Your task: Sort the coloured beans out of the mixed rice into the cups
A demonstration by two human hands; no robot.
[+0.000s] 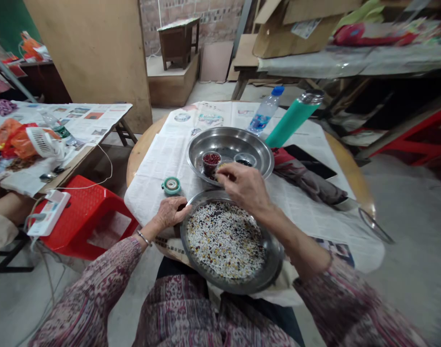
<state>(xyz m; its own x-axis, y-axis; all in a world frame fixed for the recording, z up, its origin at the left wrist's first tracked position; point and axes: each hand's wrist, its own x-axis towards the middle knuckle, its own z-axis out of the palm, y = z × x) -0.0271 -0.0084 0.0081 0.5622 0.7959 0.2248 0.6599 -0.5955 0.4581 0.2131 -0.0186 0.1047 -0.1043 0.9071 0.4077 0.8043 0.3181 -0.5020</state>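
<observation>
Newspaper-covered table point(170, 159); left hand point(172, 212) grips grain tray point(274, 267); right hand point(242, 185) pinched shut over small bowl point(220, 167).

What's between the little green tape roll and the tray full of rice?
In the head view, the left hand lies between the green tape roll and the rice tray, gripping the tray's rim; under it is newspaper.

- Plate of mixed grains point(226, 241) at the worktop's point(162, 159) near edge.
- Tray point(229, 144) behind it, holding small bowls point(211, 161), perhaps three.
- Tape roll point(171, 185) left of tray.
- Bottle point(265, 112) and flask point(293, 118) behind, right.
</observation>
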